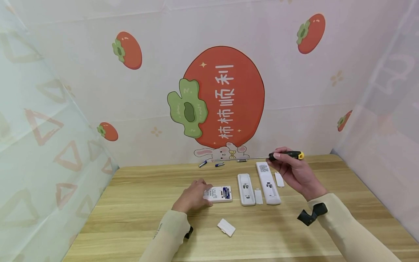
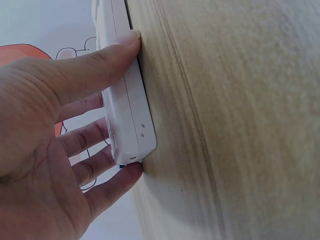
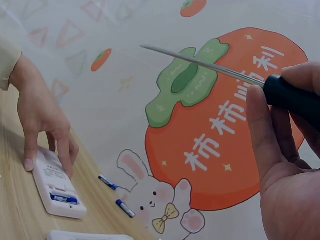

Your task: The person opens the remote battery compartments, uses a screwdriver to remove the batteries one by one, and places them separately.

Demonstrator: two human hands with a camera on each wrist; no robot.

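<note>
My left hand [image 1: 195, 195] grips a small white remote control [image 1: 220, 194] by its sides, thumb on the near edge and fingers round the far side and end. The remote lies flat on the table, its battery compartment uncovered with blue batteries [image 1: 226, 193] inside. In the left wrist view the remote [image 2: 127, 105] shows its side edge between thumb and fingers. Raised at the right, my right hand [image 1: 292, 173] holds a long screwdriver [image 3: 287, 95] by its dark handle with a yellow end. Its thin metal shaft [image 3: 210, 65] points left, above the table's back edge in the head view.
Two longer white remotes [image 1: 246, 189] [image 1: 268, 183] lie with bare battery slots showing. Loose covers [image 1: 258, 196] [image 1: 279, 179] rest beside them, and another cover [image 1: 226, 227] lies nearer the front. Three batteries [image 1: 203, 163] [image 1: 219, 165] [image 1: 241, 160] lie along the back edge. A printed cloth [image 1: 157, 91] hangs behind.
</note>
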